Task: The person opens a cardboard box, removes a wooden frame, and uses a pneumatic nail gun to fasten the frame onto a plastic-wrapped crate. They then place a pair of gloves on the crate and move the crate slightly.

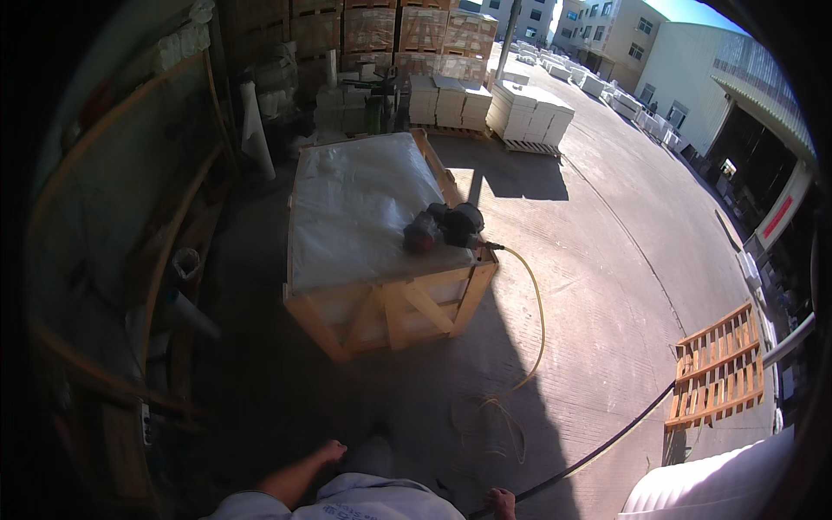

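My left hand (333,450) hangs low in front of my body, fingers curled, with nothing seen in it. At the lower edge, my right hand (500,500) is curled too and looks bare of any object; its underside is hidden. A dark hose (598,452) runs over the ground close by it, and I cannot tell whether they touch. Ahead stands a wooden crate (394,314), its top covered with white plastic film (360,204). On the film's right front corner lies a black air nailer (455,224), joined to a yellow air hose (541,321). Both hands are apart from the crate.
A wooden pallet (715,368) leans at the right, above a white rolled sheet (711,485). Stacked white slabs (530,113) stand on pallets behind the crate, with wrapped crates (373,30) beyond. Wooden frames (178,221) and a white roll (256,130) line the shaded left side.
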Available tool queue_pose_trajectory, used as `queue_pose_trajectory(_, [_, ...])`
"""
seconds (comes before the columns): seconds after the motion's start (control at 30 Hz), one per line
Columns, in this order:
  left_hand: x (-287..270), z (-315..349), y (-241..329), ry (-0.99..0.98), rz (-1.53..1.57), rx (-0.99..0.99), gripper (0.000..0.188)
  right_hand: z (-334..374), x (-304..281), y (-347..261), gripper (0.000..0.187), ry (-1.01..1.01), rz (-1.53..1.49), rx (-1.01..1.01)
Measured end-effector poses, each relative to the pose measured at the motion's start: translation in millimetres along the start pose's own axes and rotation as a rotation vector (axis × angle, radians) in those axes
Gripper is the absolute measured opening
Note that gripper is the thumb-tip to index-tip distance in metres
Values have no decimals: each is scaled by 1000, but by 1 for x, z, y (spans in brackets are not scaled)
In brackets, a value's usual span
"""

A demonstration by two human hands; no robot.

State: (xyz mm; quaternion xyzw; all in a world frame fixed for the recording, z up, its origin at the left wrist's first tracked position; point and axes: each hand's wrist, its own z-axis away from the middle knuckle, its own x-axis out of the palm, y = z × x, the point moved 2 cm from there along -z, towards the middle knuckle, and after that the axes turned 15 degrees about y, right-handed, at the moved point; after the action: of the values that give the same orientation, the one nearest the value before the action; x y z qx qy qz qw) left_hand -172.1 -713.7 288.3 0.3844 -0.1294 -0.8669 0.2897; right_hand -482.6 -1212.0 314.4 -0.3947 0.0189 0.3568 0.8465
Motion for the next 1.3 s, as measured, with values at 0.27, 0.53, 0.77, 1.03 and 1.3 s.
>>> queue_pose_trajectory(0.27, [-138, -66, 59, 172, 494, -154, 35, -83, 103, 16, 26, -187, 447, -388])
queue_pose_trajectory(0.53, [-137, -49, -27, 253, 562, -432, 41, -82, 249, -229, 32, -301, 671, -257])
queue_pose_trajectory(0.77, [-52, 47, -82, 419, 979, -689, 32, -38, 490, -401, 32, -620, 749, -1249])
queue_pose_trajectory(1.03, [-66, 26, -61, 581, 1165, -770, 39, 114, 651, -469, 39, -585, 613, -1497])
queue_pose_trajectory(1.3, [-165, -13, -156, 639, 1110, -773, 37, 130, 709, -407, 56, -247, 875, -1559])
